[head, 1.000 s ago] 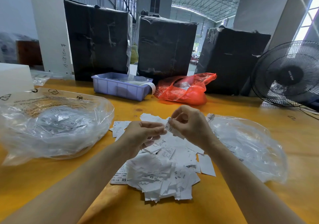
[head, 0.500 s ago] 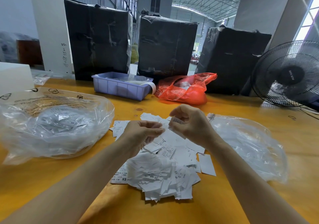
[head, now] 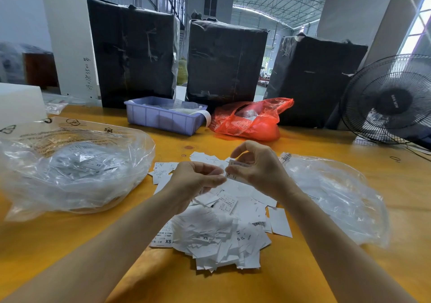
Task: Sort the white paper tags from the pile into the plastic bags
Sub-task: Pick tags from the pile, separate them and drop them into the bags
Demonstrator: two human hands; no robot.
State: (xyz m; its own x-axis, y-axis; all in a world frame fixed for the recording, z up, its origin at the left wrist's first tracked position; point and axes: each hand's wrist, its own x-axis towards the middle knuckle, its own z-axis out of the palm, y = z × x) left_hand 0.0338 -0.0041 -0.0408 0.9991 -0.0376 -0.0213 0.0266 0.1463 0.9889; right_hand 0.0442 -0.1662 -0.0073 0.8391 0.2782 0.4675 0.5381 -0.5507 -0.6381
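Barely any shift since a moment ago: both hands stay raised over the pile of white tags (head: pixel 219 230) on the yellow surface (head: pixel 303 277). Right hand (head: pixel 258 165) pinches a tag (head: pixel 234 170) between curled fingers; left hand (head: pixel 196 180) pinches paper at its fingertips, nearly touching the right. One clear bag (head: pixel 70 169) with tags lies left, another bag (head: pixel 333 197) right.

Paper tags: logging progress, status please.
Both hands, left and right, pinching small white paper tags above the pile. Clear plastic bags left and right. Nothing blocking.
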